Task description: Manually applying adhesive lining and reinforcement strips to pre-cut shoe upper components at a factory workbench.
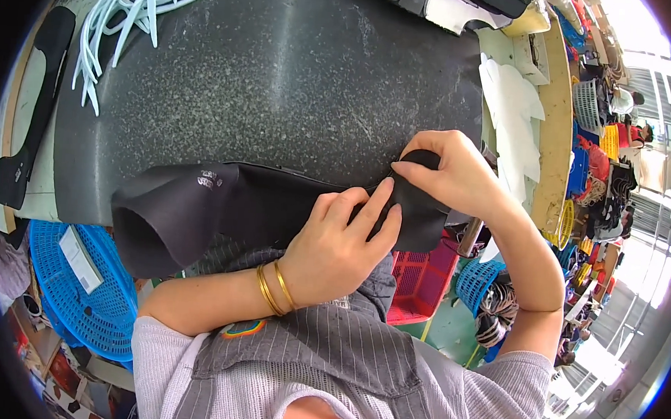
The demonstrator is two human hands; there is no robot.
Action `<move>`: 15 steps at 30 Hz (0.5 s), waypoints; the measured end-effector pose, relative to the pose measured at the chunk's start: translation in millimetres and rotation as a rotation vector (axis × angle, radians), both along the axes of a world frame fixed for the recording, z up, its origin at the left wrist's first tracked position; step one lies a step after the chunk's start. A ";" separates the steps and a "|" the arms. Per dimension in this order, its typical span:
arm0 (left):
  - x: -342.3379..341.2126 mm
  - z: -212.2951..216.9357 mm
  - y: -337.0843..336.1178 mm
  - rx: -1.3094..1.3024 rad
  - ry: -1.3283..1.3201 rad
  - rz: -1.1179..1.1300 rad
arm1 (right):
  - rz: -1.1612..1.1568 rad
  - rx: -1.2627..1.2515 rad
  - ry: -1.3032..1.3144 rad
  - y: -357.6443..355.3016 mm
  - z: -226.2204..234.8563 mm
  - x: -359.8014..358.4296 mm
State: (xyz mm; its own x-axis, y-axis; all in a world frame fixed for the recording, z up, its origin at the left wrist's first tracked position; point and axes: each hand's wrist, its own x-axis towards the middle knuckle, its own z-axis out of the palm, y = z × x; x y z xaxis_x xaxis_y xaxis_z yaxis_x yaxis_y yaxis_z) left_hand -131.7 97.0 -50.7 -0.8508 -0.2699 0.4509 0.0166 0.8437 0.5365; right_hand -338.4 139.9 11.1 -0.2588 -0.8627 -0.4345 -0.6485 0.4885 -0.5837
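A long black piece of smooth, leather-like material [267, 202] lies along the near edge of the dark work surface. Its left end curls into an open loop and bears a small white print. My left hand [342, 232], with two gold bangles at the wrist, holds the piece near its right part, fingers bent over it. Just beyond, my right hand [447, 170] pinches a turned-up, rounded black edge between thumb and fingers. The two hands nearly meet. The left thumb and the underside of the piece are hidden.
Pale blue strips [137, 9] lie at the far left, beside a black cut part [37, 110]. White sheets [511, 120] line the right edge. Below the surface stand a blue basket [107, 304] at left and a red crate [423, 278] at right. People work far right.
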 end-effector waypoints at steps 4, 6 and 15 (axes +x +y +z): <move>2.0 0.0 4.8 -0.154 -0.071 0.004 | -0.159 0.047 -0.207 3.5 2.0 -1.1; 0.4 -5.2 7.1 -0.240 -0.056 0.017 | -0.186 0.061 -0.212 4.5 3.4 2.2; -0.8 0.7 4.4 -0.470 -0.161 -0.014 | -0.256 -0.044 -0.246 10.9 0.3 8.6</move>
State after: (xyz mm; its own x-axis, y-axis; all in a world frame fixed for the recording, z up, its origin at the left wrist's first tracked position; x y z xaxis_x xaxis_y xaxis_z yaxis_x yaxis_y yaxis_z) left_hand -132.5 101.4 -50.0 -0.9219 -0.0570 0.3832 -0.0220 0.9952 0.0949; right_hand -329.8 150.8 11.5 -0.3617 -0.8024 -0.4746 -0.3458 0.5883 -0.7310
